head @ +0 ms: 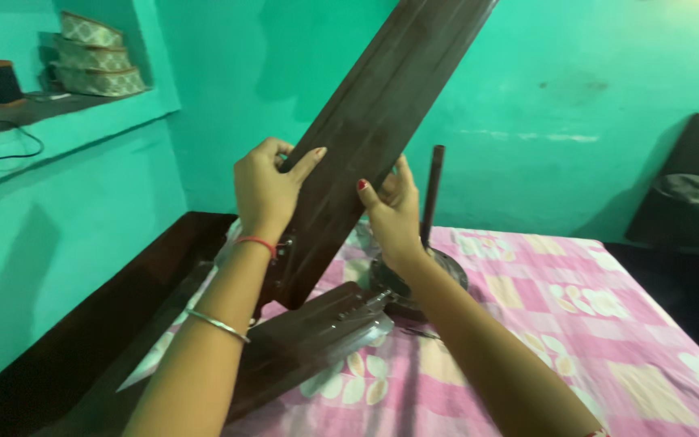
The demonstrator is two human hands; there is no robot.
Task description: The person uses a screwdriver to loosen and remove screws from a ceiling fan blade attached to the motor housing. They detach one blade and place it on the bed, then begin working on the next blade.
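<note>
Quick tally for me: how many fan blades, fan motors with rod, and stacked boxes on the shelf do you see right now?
Fan blades: 3, one raised blade gripped by the left hand and right hand, a flat blade and a left blade on the bed.
Fan motor with rod: 1
Patterned boxes on the shelf: 3
Total: 7

Two bare forearms are seen from above, with no sleeves in view. A thin silver bangle (218, 325) is worn partway up the left forearm, and a red thread band (256, 243) is tied at the left wrist. The left hand (264, 190) carries no rings that can be seen. Red nail polish (362, 184) is seen on the thumbnail of the right hand (394, 212).
</note>
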